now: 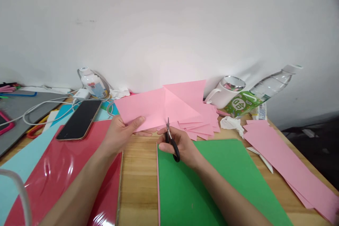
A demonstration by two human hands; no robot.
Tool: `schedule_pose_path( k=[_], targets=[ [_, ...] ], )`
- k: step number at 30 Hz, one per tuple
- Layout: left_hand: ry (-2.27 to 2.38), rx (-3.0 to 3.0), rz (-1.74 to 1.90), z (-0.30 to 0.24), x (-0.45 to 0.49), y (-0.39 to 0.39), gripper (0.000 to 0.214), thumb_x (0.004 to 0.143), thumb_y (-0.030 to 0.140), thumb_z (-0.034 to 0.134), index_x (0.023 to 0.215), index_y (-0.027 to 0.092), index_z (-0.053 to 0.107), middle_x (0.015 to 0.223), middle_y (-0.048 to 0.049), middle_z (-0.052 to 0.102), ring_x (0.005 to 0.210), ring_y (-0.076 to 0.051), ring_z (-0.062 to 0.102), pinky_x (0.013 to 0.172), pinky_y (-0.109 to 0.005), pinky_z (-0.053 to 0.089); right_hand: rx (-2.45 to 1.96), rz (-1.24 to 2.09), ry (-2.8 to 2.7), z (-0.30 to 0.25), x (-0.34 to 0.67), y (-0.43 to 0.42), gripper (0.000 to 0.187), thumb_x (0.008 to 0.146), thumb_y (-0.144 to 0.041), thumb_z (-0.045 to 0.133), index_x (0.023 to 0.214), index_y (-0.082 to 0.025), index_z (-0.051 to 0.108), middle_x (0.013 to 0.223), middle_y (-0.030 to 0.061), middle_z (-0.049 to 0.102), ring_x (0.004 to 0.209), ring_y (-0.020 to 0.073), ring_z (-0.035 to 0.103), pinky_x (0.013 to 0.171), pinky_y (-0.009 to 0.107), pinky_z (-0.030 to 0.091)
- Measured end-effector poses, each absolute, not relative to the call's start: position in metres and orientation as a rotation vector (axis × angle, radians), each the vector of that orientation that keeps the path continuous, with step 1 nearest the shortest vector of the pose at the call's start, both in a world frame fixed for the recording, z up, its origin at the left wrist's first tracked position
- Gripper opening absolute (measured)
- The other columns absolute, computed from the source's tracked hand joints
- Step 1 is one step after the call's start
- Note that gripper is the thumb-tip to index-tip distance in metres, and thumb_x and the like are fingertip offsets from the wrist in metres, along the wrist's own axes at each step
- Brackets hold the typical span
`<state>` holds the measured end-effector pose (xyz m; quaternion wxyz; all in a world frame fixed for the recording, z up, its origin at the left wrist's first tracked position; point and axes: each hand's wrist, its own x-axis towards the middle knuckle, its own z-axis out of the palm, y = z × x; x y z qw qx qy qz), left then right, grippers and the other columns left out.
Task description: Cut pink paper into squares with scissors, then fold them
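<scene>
A strip of pink paper (148,104) is pinched at its lower edge by my left hand (127,129), thumb on top. Black-handled scissors (174,150) are in my right hand (182,144), with the blades pointing up at the paper. The tips meet the strip near its middle, where a cut runs upward and the right part folds over at an angle. Just behind and to the right lies a loose pile of cut pink paper pieces (212,122). Part of that pile is hidden by the raised strip.
Green paper (206,180) lies under my right arm, a wrapped red pack (106,180) under my left. A phone (79,120), cables and a white bottle (92,83) stand left. To the right are a mug (225,91), a tilted clear bottle (272,83), tissue (233,124) and long pink strips (286,162).
</scene>
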<state>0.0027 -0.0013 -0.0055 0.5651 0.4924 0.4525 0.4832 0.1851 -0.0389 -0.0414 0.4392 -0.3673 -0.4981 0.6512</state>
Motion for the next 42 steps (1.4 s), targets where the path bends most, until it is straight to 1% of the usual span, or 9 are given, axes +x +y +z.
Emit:
schedule_pose_path(
  k=[6, 14, 20, 27, 34, 42],
  targets=[
    [1.06, 1.162, 1.148, -0.0068, 0.0017, -0.0017, 0.032, 0.066, 0.035, 0.072, 0.09, 0.015, 0.066, 0.078, -0.0059, 0.07, 0.06, -0.023, 0.068, 0.054, -0.037, 0.06, -0.918, 1.608, -1.256, -0.0405, 0.1851, -0.0383, 0.045, 0.056, -0.039, 0.08, 0.088, -0.018, 0.056, 0.069, -0.0023, 0.057, 0.06, 0.0101, 0.05, 0.058, 0.025, 0.038],
    [1.056, 1.149, 1.144, -0.0045, 0.0029, -0.0031, 0.036, 0.064, 0.038, 0.073, 0.091, 0.015, 0.066, 0.08, -0.0064, 0.071, 0.062, -0.024, 0.069, 0.056, -0.037, 0.06, -0.928, 1.618, -1.241, -0.0407, 0.1849, -0.0383, 0.045, 0.053, -0.037, 0.082, 0.085, -0.019, 0.055, 0.068, -0.0028, 0.058, 0.06, 0.0098, 0.049, 0.058, 0.025, 0.039],
    [1.072, 1.155, 1.159, -0.0062, 0.002, -0.0026, 0.031, 0.063, 0.037, 0.073, 0.084, 0.016, 0.067, 0.078, -0.0053, 0.07, 0.063, -0.023, 0.068, 0.056, -0.038, 0.06, -0.922, 1.616, -1.244, -0.0421, 0.1845, -0.0379, 0.045, 0.053, -0.038, 0.081, 0.087, -0.019, 0.057, 0.068, -0.0027, 0.058, 0.059, 0.0099, 0.05, 0.058, 0.025, 0.039],
    [1.042, 1.154, 1.138, -0.0059, 0.0012, -0.0021, 0.033, 0.066, 0.035, 0.072, 0.092, 0.015, 0.067, 0.081, -0.0067, 0.071, 0.063, -0.025, 0.069, 0.055, -0.038, 0.06, -0.93, 1.616, -1.239, -0.0419, 0.1849, -0.0377, 0.045, 0.053, -0.035, 0.082, 0.085, -0.019, 0.055, 0.069, -0.0026, 0.058, 0.06, 0.0101, 0.05, 0.059, 0.025, 0.039],
    [1.053, 1.155, 1.135, -0.0047, 0.0024, -0.0025, 0.033, 0.066, 0.036, 0.072, 0.091, 0.015, 0.067, 0.081, -0.0075, 0.071, 0.067, -0.027, 0.069, 0.056, -0.038, 0.06, -0.93, 1.609, -1.255, -0.0424, 0.1839, -0.0378, 0.047, 0.053, -0.041, 0.081, 0.087, -0.019, 0.056, 0.068, -0.0027, 0.057, 0.059, 0.0103, 0.05, 0.058, 0.025, 0.039],
    [1.058, 1.151, 1.132, -0.0055, 0.0024, -0.0018, 0.035, 0.065, 0.036, 0.072, 0.094, 0.016, 0.066, 0.078, -0.0062, 0.07, 0.062, -0.024, 0.069, 0.051, -0.035, 0.059, -0.948, 1.587, -1.271, -0.043, 0.1847, -0.0377, 0.044, 0.054, -0.04, 0.08, 0.084, -0.019, 0.055, 0.063, -0.0049, 0.053, 0.054, 0.0083, 0.045, 0.053, 0.024, 0.034]
  ],
)
